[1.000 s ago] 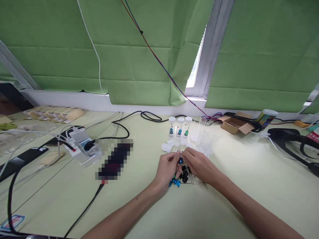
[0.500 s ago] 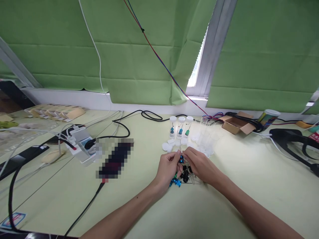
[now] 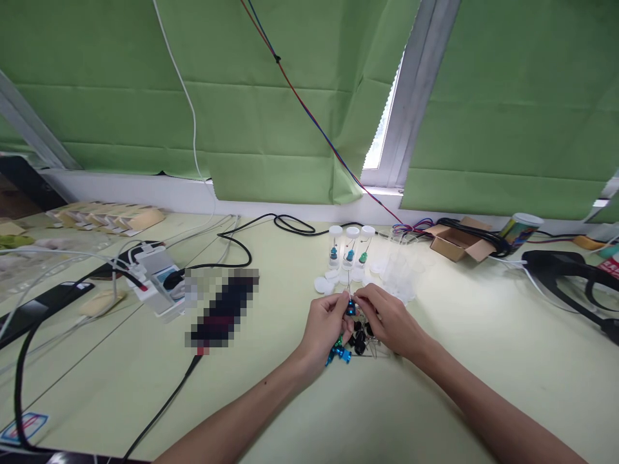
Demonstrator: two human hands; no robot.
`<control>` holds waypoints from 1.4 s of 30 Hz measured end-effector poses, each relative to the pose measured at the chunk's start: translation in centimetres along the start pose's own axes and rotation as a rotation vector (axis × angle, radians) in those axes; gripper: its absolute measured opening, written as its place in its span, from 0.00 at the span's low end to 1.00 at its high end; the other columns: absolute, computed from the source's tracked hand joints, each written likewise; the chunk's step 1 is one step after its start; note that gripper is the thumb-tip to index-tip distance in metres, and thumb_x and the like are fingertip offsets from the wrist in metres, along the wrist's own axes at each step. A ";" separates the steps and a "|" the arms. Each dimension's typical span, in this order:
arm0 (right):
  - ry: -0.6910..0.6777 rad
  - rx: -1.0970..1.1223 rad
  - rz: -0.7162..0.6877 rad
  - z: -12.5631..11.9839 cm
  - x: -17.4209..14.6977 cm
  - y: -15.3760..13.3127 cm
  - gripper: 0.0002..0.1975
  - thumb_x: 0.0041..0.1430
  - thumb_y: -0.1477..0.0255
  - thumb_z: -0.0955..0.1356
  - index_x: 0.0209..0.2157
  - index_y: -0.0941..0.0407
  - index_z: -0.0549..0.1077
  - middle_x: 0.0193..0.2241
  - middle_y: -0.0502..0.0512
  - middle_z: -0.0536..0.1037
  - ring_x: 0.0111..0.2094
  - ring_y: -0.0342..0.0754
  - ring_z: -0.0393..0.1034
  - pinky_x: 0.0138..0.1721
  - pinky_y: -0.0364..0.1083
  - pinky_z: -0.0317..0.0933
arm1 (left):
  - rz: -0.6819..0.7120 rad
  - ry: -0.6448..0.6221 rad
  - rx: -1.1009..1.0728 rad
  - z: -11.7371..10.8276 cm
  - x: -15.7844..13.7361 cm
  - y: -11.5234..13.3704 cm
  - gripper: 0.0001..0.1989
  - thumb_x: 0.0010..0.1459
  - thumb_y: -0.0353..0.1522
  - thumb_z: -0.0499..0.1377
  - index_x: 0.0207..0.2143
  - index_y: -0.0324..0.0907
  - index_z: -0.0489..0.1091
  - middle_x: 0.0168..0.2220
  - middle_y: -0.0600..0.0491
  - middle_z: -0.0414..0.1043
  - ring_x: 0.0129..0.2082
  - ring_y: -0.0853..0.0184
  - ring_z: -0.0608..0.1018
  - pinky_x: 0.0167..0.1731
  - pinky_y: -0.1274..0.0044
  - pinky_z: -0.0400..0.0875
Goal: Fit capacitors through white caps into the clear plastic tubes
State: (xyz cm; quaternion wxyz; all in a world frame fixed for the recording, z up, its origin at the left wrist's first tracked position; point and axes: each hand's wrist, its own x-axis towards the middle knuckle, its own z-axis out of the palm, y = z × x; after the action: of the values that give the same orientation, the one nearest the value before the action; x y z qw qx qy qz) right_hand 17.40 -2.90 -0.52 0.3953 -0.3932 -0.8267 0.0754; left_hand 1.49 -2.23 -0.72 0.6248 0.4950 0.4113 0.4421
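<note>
Two arms (image 3: 264, 399) converge, fingers (image 3: 339, 303) around blue part (image 3: 351, 309).

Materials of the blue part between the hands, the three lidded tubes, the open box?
Blue part: glossy, possibly anodised metal, though plastic could shine likewise.
Lidded tubes: smooth clear plastic or glass; contents show through.
Open box: matte brown, likely cardboard, judging by its folded flaps.

The left hand (image 3: 323, 325) partly hides the small blue part (image 3: 351, 310).
</note>
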 end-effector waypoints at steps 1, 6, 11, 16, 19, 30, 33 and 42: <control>0.007 0.003 -0.007 0.0 0.0 0.0 0.08 0.71 0.74 0.57 0.39 0.55 0.66 0.30 0.53 0.69 0.29 0.46 0.65 0.31 0.45 0.62 | 0.000 -0.003 -0.004 0.0 0.0 0.0 0.27 0.55 0.55 0.56 0.24 0.39 0.67 0.13 0.59 0.61 0.11 0.76 0.60 0.16 0.79 0.50; 0.015 0.003 -0.025 0.0 0.1 0.0 0.09 0.71 0.75 0.57 0.42 0.55 0.67 0.31 0.54 0.70 0.30 0.47 0.65 0.32 0.46 0.63 | -0.014 -0.007 -0.054 -0.1 0.2 -0.1 0.26 0.55 0.54 0.57 0.24 0.39 0.65 0.16 0.58 0.63 0.11 0.77 0.61 0.16 0.79 0.50; 0.020 0.000 -0.043 0.0 0.1 0.1 0.09 0.70 0.76 0.57 0.42 0.55 0.67 0.31 0.54 0.70 0.30 0.46 0.65 0.32 0.46 0.63 | -0.054 -0.011 -0.108 0.1 0.2 0.2 0.26 0.52 0.53 0.60 0.24 0.39 0.65 0.17 0.57 0.64 0.11 0.77 0.61 0.15 0.80 0.49; 0.022 -0.001 -0.051 0.1 0.1 0.1 0.10 0.71 0.75 0.57 0.42 0.55 0.67 0.31 0.54 0.70 0.30 0.46 0.65 0.31 0.45 0.63 | -0.077 -0.013 -0.136 0.1 0.1 0.5 0.26 0.50 0.55 0.61 0.25 0.39 0.67 0.14 0.59 0.62 0.11 0.77 0.59 0.15 0.80 0.50; 0.019 -0.003 -0.054 0.1 0.0 0.1 0.10 0.71 0.75 0.57 0.42 0.55 0.67 0.31 0.54 0.70 0.30 0.47 0.65 0.31 0.46 0.63 | -0.077 -0.020 -0.151 0.0 0.2 0.4 0.25 0.50 0.53 0.62 0.25 0.39 0.67 0.13 0.59 0.61 0.10 0.77 0.59 0.15 0.80 0.49; 0.004 -0.002 -0.047 0.1 0.0 0.3 0.10 0.70 0.76 0.57 0.43 0.55 0.67 0.32 0.55 0.70 0.31 0.47 0.67 0.32 0.46 0.64 | -0.083 -0.014 -0.188 0.0 0.3 0.1 0.23 0.53 0.49 0.62 0.25 0.38 0.66 0.17 0.57 0.64 0.11 0.78 0.61 0.14 0.81 0.50; 0.003 -0.004 -0.045 0.1 -0.1 0.3 0.10 0.70 0.76 0.57 0.43 0.55 0.68 0.32 0.55 0.70 0.31 0.47 0.67 0.32 0.46 0.64 | -0.088 -0.021 -0.192 -0.1 0.3 0.2 0.23 0.53 0.50 0.62 0.25 0.38 0.66 0.17 0.57 0.65 0.11 0.78 0.61 0.14 0.81 0.50; 0.027 0.013 -0.066 0.3 -0.1 0.2 0.11 0.70 0.75 0.58 0.47 0.55 0.70 0.37 0.58 0.73 0.34 0.47 0.70 0.34 0.46 0.67 | -0.085 0.002 -0.226 -0.4 0.5 0.0 0.22 0.52 0.50 0.63 0.27 0.38 0.69 0.15 0.59 0.61 0.12 0.78 0.60 0.15 0.82 0.51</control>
State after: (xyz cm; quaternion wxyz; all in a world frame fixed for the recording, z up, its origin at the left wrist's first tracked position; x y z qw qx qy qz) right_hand 17.35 -2.80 -0.81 0.4110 -0.3643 -0.8334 0.0624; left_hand 1.24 -1.68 -0.83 0.6943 0.4029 0.3802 0.4594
